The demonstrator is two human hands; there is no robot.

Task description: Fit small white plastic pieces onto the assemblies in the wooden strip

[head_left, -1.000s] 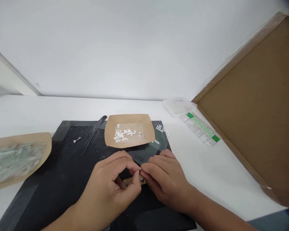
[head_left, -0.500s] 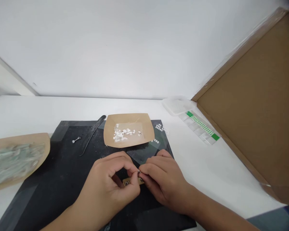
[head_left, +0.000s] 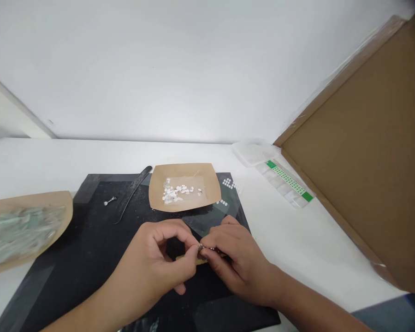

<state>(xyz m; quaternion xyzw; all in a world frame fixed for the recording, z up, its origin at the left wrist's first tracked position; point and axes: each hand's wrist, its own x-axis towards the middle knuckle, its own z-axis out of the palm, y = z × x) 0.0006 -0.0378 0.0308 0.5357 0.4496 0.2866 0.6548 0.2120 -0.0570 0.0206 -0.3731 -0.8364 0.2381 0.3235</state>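
Above the black mat point(head_left: 90, 258) my left hand point(head_left: 162, 258) and my right hand point(head_left: 237, 260) meet fingertip to fingertip. Between them is a small shiny metal piece point(head_left: 201, 247), pinched from both sides and too covered to name more exactly. Both hands are closed on it. Under the fingers a strip of brown card point(head_left: 202, 262) shows in part; how it is held is hidden. Just beyond the hands stands a brown paper tray point(head_left: 185, 170) with several small white oval pieces point(head_left: 174, 193) inside.
A second paper tray point(head_left: 69, 203) at the left holds clear, greenish strips. A black curved file point(head_left: 134, 191) and a small metal piece point(head_left: 109, 201) lie on the mat. White dot stickers point(head_left: 230, 183), a green-banded plastic sleeve point(head_left: 287, 182) and a cardboard panel point(head_left: 366, 152) are at the right.
My left thumb has drawn back slightly and a lower finger now shows beneath it. The metal piece stays between both hands' fingertips, and the card strip beneath is more covered.
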